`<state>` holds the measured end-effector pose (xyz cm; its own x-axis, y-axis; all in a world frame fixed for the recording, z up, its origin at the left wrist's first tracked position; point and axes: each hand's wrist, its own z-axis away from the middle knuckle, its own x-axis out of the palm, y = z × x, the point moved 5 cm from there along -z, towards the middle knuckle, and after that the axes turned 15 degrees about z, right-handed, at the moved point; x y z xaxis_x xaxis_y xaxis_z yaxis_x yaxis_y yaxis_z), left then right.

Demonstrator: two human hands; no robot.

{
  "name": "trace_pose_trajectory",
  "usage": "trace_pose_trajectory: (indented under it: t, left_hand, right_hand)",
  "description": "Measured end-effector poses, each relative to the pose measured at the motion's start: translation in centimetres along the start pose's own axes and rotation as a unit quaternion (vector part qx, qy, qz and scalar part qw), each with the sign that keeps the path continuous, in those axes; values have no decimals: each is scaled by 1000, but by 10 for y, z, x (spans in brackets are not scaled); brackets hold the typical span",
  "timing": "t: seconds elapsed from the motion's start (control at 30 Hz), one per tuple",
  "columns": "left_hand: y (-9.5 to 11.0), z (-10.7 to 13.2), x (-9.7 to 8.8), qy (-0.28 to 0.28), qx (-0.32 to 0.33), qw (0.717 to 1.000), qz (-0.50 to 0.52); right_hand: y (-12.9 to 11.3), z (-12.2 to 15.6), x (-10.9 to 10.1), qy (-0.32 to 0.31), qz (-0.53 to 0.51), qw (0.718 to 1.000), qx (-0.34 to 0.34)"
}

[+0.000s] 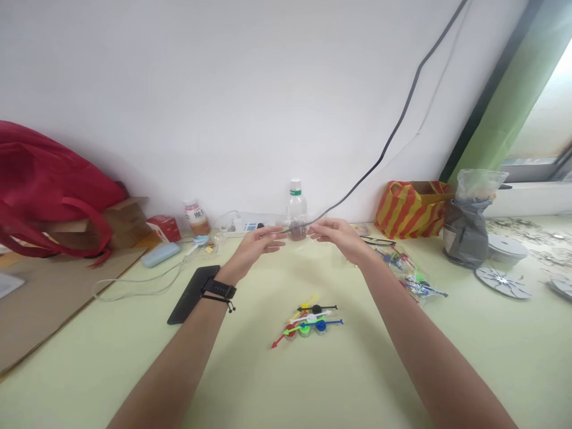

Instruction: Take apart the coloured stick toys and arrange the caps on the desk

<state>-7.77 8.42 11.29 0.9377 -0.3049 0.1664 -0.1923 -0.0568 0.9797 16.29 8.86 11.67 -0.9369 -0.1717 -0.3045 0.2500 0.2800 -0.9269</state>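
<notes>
Green tabletop (254, 381) carries a heap of coloured arrow pointers (311, 317), lying between the forearms in the head view, probably to keep them within either hand's reach. Beyond it the left hand (252, 253) and right hand (342, 238) face each other before a bottle (295, 205), fingertips apart, perhaps spaced to spread clear film (300, 229) showing faintly between them; whether either grip has closed on it, I cannot tell.

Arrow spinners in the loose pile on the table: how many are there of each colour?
Yellow spinner: 1
Black spinner: 1
White spinner: 1
Red spinner: 1
Green spinner: 1
Blue spinner: 1
Total: 6
</notes>
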Motion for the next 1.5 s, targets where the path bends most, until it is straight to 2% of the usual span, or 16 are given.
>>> trace_pose_trajectory:
  t: [0.13, 0.33, 0.47, 0.57, 0.73, 0.93, 1.07, 1.27, 1.5]
  left_hand:
    - [6, 5, 8, -26, 20, 999, -13]
    - [12, 4, 11, -11, 56, 998, -6]
    - [12, 3, 11, -4, 62, 998, -17]
    - [12, 4, 16, -21, 60, 998, -20]
    - [13, 13, 31, -113, 16, 993, 36]
    - [12, 24, 43, -240, -94, 958, 125]
    - [8, 27, 44, -269, -126, 942, 159]
    - [5, 28, 43, -266, -135, 939, 173]
    - [2, 28, 37, -249, -155, 942, 166]
  right_hand:
    - [-7, 4, 2, -71, -1, 997, -23]
    - [-18, 10, 3, -93, -33, 995, -29]
    - [-26, 17, 13, -157, -91, 983, -26]
    - [-30, 21, 24, -201, -128, 971, -22]
    - [-33, 28, 37, -284, -152, 946, -42]
    - [-43, 40, 41, -360, -176, 915, -55]
    - [-48, 43, 46, -363, -171, 915, -39]
    - [-42, 41, 62, -376, -157, 913, -18]
    - [-42, 41, 63, -371, -171, 912, -45]
